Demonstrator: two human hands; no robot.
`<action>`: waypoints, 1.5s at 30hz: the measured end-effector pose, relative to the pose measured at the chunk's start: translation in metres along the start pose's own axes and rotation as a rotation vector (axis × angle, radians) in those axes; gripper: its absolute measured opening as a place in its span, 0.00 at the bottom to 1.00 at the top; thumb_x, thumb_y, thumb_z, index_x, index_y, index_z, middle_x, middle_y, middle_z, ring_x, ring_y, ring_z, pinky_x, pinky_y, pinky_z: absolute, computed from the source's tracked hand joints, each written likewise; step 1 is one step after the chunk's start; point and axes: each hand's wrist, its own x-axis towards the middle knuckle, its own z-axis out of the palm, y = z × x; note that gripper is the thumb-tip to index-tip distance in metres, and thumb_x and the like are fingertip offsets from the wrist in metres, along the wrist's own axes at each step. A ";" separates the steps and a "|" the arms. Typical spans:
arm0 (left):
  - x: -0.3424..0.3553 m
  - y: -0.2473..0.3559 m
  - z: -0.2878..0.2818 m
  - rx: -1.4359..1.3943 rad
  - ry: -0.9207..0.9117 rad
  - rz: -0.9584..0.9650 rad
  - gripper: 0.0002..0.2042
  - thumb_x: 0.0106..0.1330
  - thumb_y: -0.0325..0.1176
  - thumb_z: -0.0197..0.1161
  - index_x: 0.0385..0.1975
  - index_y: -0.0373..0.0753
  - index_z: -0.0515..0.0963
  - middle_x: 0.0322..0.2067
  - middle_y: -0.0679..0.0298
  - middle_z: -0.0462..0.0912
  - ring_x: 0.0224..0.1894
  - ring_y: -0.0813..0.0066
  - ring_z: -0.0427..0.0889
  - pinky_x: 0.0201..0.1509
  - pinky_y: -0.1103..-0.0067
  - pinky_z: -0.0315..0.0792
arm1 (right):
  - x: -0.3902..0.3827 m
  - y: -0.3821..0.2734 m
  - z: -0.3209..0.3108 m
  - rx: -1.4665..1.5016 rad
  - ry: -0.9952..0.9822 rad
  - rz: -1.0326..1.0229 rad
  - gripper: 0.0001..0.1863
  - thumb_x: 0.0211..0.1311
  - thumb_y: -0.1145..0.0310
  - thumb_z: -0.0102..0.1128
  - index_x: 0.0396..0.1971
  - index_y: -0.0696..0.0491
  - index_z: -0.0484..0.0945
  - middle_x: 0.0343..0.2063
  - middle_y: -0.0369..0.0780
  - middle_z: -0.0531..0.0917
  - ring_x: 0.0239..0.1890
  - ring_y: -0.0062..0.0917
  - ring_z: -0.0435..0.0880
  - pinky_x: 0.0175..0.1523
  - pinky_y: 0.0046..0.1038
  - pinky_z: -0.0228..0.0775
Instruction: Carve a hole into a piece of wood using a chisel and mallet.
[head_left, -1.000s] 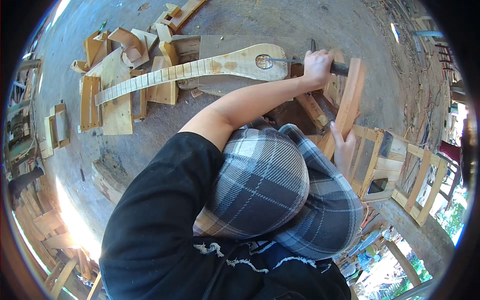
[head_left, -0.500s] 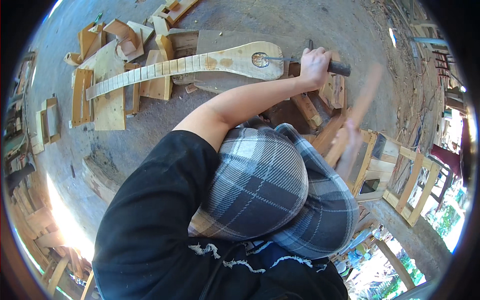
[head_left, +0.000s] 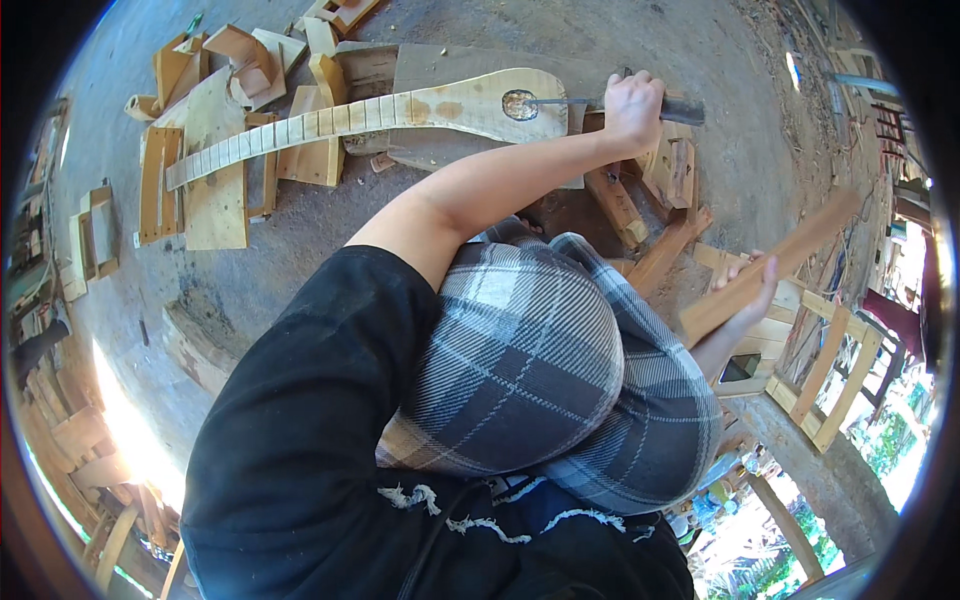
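Observation:
My left hand (head_left: 633, 112) grips the dark handle (head_left: 681, 110) of a long metal chisel, whose shaft (head_left: 560, 101) reaches into a small rough oval hollow (head_left: 520, 104) in a pale wooden instrument body (head_left: 450, 105) with a long slotted neck (head_left: 240, 145). The body rests on grey boards and wood blocks. At the right, my right hand (head_left: 748, 285) has its fingers wrapped round a flat brown wooden bar (head_left: 800, 237), slightly motion-blurred and held out from the handle. My plaid-clad knees (head_left: 515, 360) are under my left arm.
Wooden offcuts and jigs (head_left: 180, 75) lie piled on the concrete floor (head_left: 720, 40) at upper left. Wooden blocks (head_left: 615, 205) stand below the handle. A small frame (head_left: 90, 240) lies far left. Light wooden frames (head_left: 830, 370) stand at right, with clutter along both edges.
The wooden bar in my right hand has swung away from the chisel handle toward the right, tilting over. My left hand stays on the handle; the view has shifted slightly.

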 end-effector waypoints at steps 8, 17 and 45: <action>-0.013 -0.010 0.000 0.040 -0.039 0.093 0.11 0.45 0.30 0.68 0.30 0.43 0.78 0.34 0.63 0.79 0.41 0.64 0.79 0.46 0.69 0.65 | 0.007 0.022 0.014 -0.495 -0.242 0.188 0.18 0.61 0.53 0.60 0.36 0.55 0.75 0.17 0.36 0.74 0.13 0.17 0.73 0.16 0.19 0.65; -0.018 -0.006 -0.006 0.024 -0.029 0.120 0.10 0.46 0.28 0.66 0.30 0.42 0.78 0.33 0.63 0.79 0.40 0.63 0.80 0.46 0.69 0.65 | 0.012 0.056 -0.002 -0.270 -0.133 0.022 0.17 0.60 0.54 0.61 0.34 0.54 0.75 0.19 0.36 0.75 0.14 0.20 0.74 0.17 0.22 0.67; -0.015 0.003 -0.042 -0.152 -0.056 0.308 0.15 0.48 0.33 0.66 0.39 0.51 0.82 0.34 0.69 0.81 0.35 0.66 0.81 0.44 0.72 0.72 | -0.034 0.008 0.001 -0.235 -0.030 -0.121 0.17 0.64 0.60 0.57 0.43 0.59 0.70 0.18 0.38 0.72 0.15 0.19 0.71 0.18 0.19 0.65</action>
